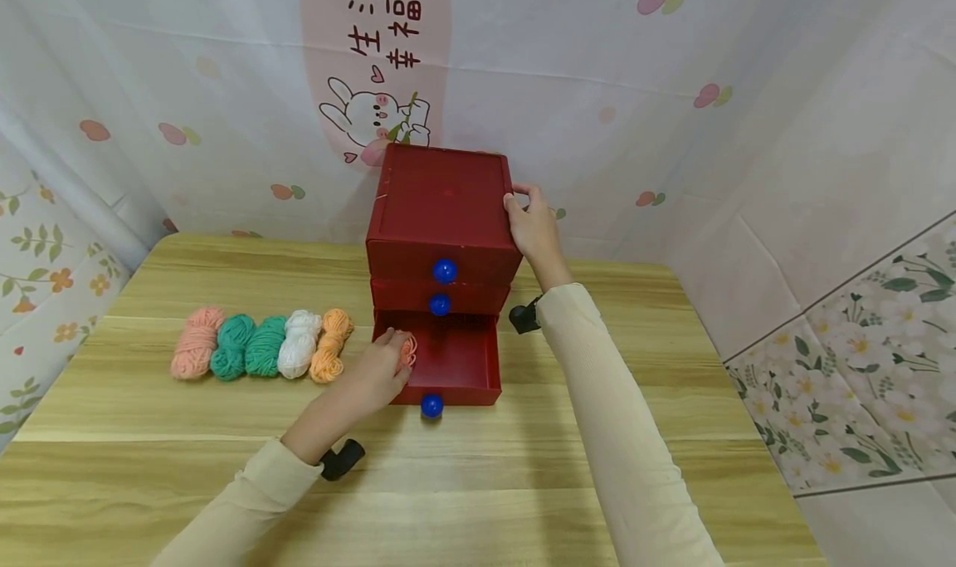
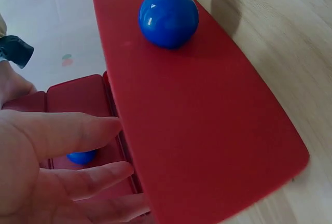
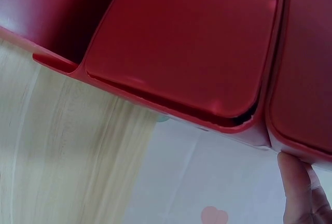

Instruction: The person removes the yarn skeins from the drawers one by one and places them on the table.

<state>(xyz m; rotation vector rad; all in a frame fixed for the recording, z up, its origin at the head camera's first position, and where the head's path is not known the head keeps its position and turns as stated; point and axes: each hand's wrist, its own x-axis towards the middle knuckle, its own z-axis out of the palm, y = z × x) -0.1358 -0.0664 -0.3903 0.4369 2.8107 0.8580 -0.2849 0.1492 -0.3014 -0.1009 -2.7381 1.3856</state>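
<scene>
A red drawer cabinet (image 1: 448, 193) with blue ball knobs stands on the wooden table, its bottom drawer (image 1: 463, 351) pulled out. My left hand (image 1: 377, 376) reaches over the drawer's left side and holds a small coral yarn bundle (image 1: 408, 349) there, partly covered by the fingers. In the left wrist view, the thumb and fingers (image 2: 98, 133) pass behind the red drawer front (image 2: 197, 115), which hides the yarn. My right hand (image 1: 534, 227) rests against the cabinet's upper right side, thumb near the top edge. The right wrist view has its fingertips (image 3: 295, 180) touching the cabinet wall.
Left of the cabinet lies a row of yarn bundles: pink (image 1: 197, 343), two green (image 1: 265, 347), white (image 1: 300, 344) and orange (image 1: 329, 347). A printed curtain (image 1: 597, 69) hangs close behind the cabinet. Black wrist devices (image 1: 343, 459) show beside both forearms.
</scene>
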